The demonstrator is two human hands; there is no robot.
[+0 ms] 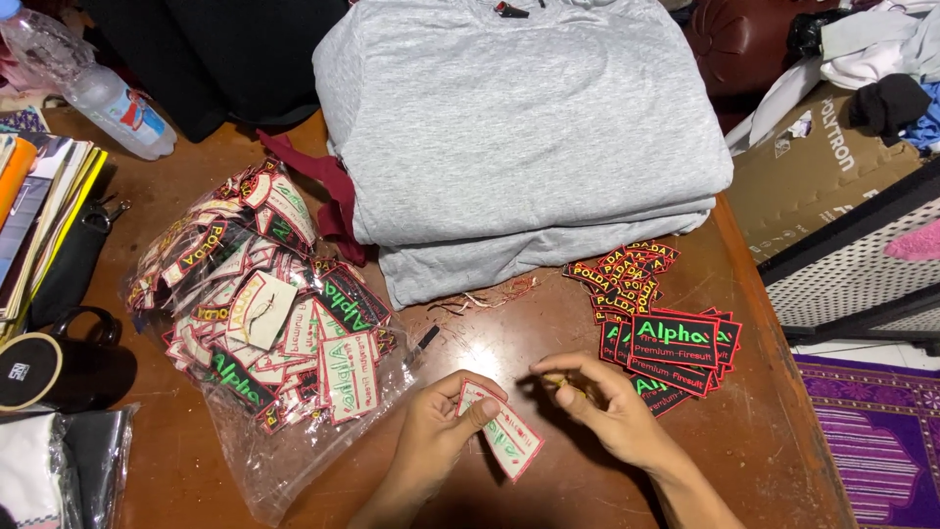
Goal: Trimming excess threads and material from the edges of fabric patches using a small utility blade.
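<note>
Two hands meet over our table: our left hand (436,431) pinches a white-backed patch (504,433), its long axis slanting down-right, while our right hand (602,402), just beside it, fingers pinched together on something small.

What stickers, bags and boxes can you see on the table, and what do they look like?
Patch: in the left hand, rectangular, pale back, red edge.
Clear plastic bag: left of the hands, stuffed with patches.
Black patch stack: right of the right hand, rectangles, green lettering, red borders.
Small patches: behind that stack, black, red and yellow.
Cardboard box: far right, brown.
Bottle label: top left, blue and red.
</note>
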